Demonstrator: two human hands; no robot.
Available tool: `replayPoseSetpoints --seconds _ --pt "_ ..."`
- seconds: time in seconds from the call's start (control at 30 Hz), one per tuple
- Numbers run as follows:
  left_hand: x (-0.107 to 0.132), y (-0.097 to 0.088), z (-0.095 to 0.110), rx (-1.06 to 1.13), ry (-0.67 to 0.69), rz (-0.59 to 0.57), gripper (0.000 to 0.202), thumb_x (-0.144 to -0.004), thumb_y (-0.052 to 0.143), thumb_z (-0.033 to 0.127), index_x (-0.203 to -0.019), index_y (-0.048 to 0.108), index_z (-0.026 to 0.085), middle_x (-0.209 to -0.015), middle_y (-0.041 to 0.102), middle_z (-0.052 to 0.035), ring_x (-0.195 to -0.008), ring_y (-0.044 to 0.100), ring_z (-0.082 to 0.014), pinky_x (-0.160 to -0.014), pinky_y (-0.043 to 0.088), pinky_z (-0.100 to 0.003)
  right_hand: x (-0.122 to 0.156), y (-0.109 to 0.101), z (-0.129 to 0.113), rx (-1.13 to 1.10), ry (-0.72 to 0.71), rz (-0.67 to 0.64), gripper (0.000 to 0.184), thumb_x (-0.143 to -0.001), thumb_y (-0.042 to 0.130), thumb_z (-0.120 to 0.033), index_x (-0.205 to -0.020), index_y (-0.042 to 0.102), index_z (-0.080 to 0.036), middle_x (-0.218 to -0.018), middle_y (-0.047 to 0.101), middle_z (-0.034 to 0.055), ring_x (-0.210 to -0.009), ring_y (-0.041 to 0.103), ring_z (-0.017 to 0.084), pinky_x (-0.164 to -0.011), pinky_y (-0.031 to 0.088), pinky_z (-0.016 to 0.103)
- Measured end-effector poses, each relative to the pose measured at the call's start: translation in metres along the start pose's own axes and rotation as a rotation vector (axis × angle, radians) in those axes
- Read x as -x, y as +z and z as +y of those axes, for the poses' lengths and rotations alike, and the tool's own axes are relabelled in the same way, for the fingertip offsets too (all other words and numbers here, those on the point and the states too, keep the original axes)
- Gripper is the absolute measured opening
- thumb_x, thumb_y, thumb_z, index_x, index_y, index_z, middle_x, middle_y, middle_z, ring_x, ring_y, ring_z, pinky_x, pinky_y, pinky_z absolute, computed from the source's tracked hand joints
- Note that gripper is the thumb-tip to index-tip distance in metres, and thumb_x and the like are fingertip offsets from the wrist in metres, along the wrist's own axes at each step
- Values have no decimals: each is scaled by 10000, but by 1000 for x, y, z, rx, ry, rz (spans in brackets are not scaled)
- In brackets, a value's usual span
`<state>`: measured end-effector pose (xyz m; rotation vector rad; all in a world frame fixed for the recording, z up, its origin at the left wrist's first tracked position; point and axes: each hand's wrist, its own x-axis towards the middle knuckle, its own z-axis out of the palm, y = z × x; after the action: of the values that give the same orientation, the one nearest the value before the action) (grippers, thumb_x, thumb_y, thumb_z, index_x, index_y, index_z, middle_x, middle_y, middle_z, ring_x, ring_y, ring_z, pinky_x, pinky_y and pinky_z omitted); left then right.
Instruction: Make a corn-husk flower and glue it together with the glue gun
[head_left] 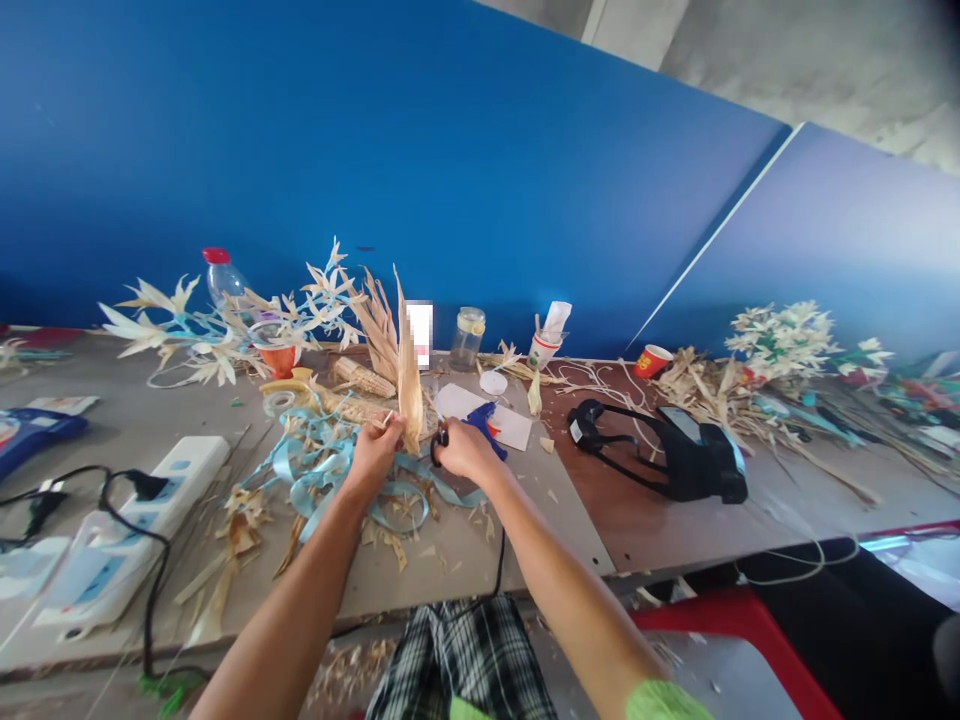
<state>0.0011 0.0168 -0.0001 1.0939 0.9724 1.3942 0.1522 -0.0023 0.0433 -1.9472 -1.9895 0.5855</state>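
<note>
My left hand pinches the lower end of a tall dry corn husk, which stands upright above the fingers. Close on the right, my right hand is closed round black-handled scissors; their blades are hard to make out. A blue glue gun lies just beyond this hand on a white sheet. Tangled light blue ribbon and husk scraps surround the left wrist. Behind it lie corn cobs.
Husk flowers in a red cup stand at back left. A power strip with black cables lies at left. A clear jar and paper cup stand behind. A black strapped headset and husk bouquet are right.
</note>
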Motion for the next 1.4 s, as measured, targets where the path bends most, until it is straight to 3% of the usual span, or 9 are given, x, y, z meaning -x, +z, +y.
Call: replayPoseSetpoints --seconds 0.1,0.17,0.27,0.4,0.7,0.83,1.0,1.27,1.4 --pt "1 0 0 -16 18 -4 297 -687 667 412 -600 505 178 -498 409 55 -448 356 -76 -473 295 -220 0 -6 11 -589 74 73 353 -710 576 -259 -1047 569 -152 -792 679 40 -582 569 113 -534 396 209" --pt "1 0 1 -48 34 -13 302 -690 663 397 -568 500 175 -490 407 51 -453 355 -76 -477 293 -219 -1 -8 13 -974 70 15 388 -710 586 -345 -1047 546 -157 -680 619 -26 -420 397 54 -437 293 184" --pt "3 1 1 -99 12 -47 277 -682 669 386 -582 533 167 -506 434 38 -465 363 -81 -478 294 -219 -2 -7 6 -1216 21 -72 422 -634 663 -403 -962 553 -160 -577 539 -78 -389 294 30 -411 216 175" --pt "5 2 1 -135 -43 -106 277 -657 694 390 -609 540 164 -522 437 37 -475 366 -81 -471 293 -211 -4 2 -7 -1244 -30 47 436 -523 739 -310 -887 543 -171 -562 532 -88 -479 434 58 -472 310 174" --pt "8 6 3 -78 -59 -122 321 -666 686 462 -658 581 159 -518 419 47 -473 381 -81 -496 337 -221 -16 23 5 -1414 69 318 445 -554 656 -287 -948 472 -194 -620 550 -81 -479 464 66 -470 352 180" --pt "12 14 9 -138 -84 -162 307 -619 725 422 -714 650 140 -560 495 21 -484 383 -86 -476 303 -230 -21 28 6 -1454 61 402 471 -569 667 -290 -980 458 -195 -686 569 -59 -530 509 80 -499 398 193" --pt "15 17 12 -213 -72 -154 271 -591 752 376 -582 603 149 -523 468 29 -496 389 -89 -492 300 -233 -22 29 3 -1500 69 421 459 -594 675 -308 -978 448 -201 -636 533 -83 -470 450 63 -458 357 183" --pt "7 9 -1 -99 -20 8 276 -652 696 407 -572 600 160 -539 468 19 -511 403 -95 -519 346 -238 -14 25 -4 -1472 49 353 447 -587 679 -296 -968 463 -207 -700 592 -51 -520 492 79 -462 361 188" --pt "6 8 -2 -33 -23 -25 285 -662 695 407 -568 593 157 -537 461 16 -513 403 -97 -512 360 -236 -14 23 -3 -1551 66 337 451 -584 691 -307 -956 456 -206 -672 562 -69 -466 428 54 -417 306 175"
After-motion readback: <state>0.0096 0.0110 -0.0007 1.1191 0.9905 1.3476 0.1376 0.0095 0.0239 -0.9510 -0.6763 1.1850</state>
